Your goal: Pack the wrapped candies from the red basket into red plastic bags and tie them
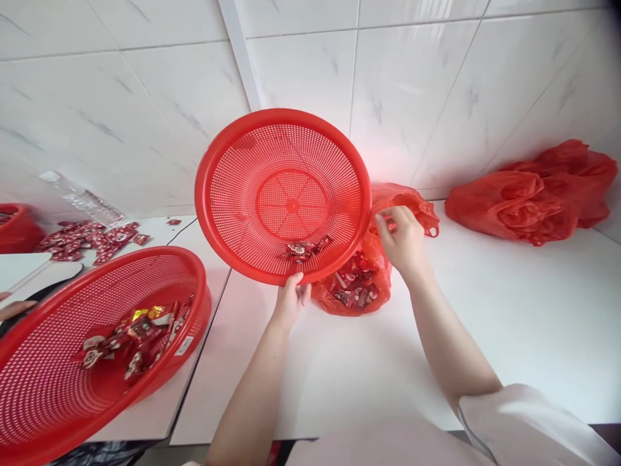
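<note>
A red mesh plastic basket (291,152) is tipped up with its opening towards me. My left hand (290,301) grips its lower rim, thumb on the inside edge. A few wrapped candies (305,249) lie inside, low against the wall. Below and to the right, a red plastic bag (383,278) stands open on the table with many wrapped candies in it, partly hidden by the basket. My right hand (405,243) is closed at the bag's upper edge beside the basket's right rim, its fingers curled on the red plastic.
Another red mesh basket (194,272) with wrapped candies stands at left. Behind it are a pile of small red packets (82,241) and a clear plastic bottle (90,200). Another person's hand (14,309) shows at the left edge. Filled red bags (528,194) lie against the tiled wall at right.
</note>
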`<state>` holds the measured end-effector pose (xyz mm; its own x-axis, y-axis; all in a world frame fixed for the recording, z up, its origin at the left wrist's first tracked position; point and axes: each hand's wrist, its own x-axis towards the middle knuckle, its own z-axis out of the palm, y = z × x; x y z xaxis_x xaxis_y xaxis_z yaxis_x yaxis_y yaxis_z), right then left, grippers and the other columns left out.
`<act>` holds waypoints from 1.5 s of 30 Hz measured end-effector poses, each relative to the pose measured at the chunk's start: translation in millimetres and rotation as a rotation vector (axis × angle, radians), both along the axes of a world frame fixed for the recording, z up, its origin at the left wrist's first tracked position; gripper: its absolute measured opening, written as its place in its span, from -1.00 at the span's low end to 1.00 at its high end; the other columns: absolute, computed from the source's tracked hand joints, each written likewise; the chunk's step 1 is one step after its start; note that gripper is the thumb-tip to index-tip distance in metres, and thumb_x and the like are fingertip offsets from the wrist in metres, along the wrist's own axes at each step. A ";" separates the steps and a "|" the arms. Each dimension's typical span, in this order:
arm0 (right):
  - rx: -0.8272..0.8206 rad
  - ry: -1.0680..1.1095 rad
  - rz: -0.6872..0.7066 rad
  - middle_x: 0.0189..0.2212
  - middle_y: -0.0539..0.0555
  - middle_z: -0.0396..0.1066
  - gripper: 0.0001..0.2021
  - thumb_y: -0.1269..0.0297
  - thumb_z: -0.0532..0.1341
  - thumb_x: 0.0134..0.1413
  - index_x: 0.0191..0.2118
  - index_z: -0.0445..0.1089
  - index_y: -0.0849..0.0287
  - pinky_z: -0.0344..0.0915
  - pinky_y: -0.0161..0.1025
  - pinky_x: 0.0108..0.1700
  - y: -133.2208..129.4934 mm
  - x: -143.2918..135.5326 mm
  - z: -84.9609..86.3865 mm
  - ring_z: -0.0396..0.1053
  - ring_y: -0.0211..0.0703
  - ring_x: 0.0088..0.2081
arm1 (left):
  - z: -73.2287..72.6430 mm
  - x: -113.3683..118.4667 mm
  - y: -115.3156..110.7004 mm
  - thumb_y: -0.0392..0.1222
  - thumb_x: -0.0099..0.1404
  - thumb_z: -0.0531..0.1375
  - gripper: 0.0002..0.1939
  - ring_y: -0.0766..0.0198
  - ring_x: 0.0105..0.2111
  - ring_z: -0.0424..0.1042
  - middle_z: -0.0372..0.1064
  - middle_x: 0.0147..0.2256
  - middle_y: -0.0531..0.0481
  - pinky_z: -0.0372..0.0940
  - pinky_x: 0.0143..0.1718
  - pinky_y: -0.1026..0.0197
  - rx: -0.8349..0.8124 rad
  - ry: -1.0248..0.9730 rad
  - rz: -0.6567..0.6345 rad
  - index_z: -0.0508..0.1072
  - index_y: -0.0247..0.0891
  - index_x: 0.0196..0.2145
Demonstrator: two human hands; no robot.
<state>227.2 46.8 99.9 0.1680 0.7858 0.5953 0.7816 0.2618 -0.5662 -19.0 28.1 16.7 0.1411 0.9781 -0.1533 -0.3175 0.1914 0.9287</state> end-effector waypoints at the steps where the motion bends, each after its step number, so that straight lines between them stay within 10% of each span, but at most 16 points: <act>1: 0.054 0.008 -0.002 -0.23 0.14 0.39 -0.78 0.19 0.01 0.30 -0.22 0.36 0.12 0.33 -0.18 -0.23 -3.6 -3.0 3.3 0.38 -0.10 -0.24 | -0.4 0.8 -0.7 -0.08 0.18 0.10 -0.58 0.46 -0.76 -0.01 -0.02 -0.82 0.14 -0.07 -0.63 0.27 0.009 0.005 -0.008 0.09 -0.22 -0.75; 7: -0.244 -0.161 0.383 -0.04 0.18 0.38 -0.65 0.04 -0.01 0.31 0.02 0.32 0.12 0.32 -0.10 -0.04 -14.6 -33.7 -2.3 0.37 -0.01 -0.04 | -4.9 18.3 -12.8 -0.10 0.16 0.14 -0.78 0.39 -0.74 0.14 0.19 -0.73 0.13 0.07 -0.61 0.24 0.044 0.028 -0.096 0.34 -0.24 -0.56; 13: -0.522 -0.230 0.520 0.36 0.27 -0.13 -0.25 -0.17 -0.02 0.22 0.39 -0.19 0.08 0.22 0.13 0.11 -10.3 -59.4 -33.1 0.09 0.25 0.26 | -18.9 33.5 -23.7 -0.11 0.24 0.11 -0.82 0.31 -0.70 0.26 0.26 -0.74 0.13 0.18 -0.55 0.24 0.101 0.151 -0.237 0.43 -0.25 -0.38; 21: -0.360 -0.144 0.730 0.18 0.12 0.25 -0.44 0.03 0.17 0.19 0.27 0.12 -0.03 0.26 -0.03 0.10 -9.0 -57.0 -25.5 0.31 0.00 0.10 | -17.5 38.8 -28.9 -0.02 0.27 0.10 -0.60 0.27 -0.64 0.30 0.29 -0.73 -0.01 0.28 -0.49 0.20 0.128 0.238 -0.268 0.42 -0.26 -0.63; 45: -0.256 0.245 0.573 -0.29 -0.01 0.51 -0.74 0.27 0.21 0.08 -0.07 0.36 0.10 0.34 -0.28 -0.18 -5.9 -71.7 -35.1 0.46 -0.21 -0.31 | -22.4 43.8 -34.7 0.01 0.25 0.10 -0.56 0.32 -0.66 0.28 0.31 -0.73 -0.01 0.24 -0.55 0.25 0.167 0.246 -0.267 0.39 -0.26 -0.68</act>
<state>155.5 40.9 64.7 -0.2109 0.9023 0.3761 0.4002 0.4307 -0.8089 24.8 -6.6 -5.7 0.3726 0.9263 -0.0559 -0.0414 0.0768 0.9962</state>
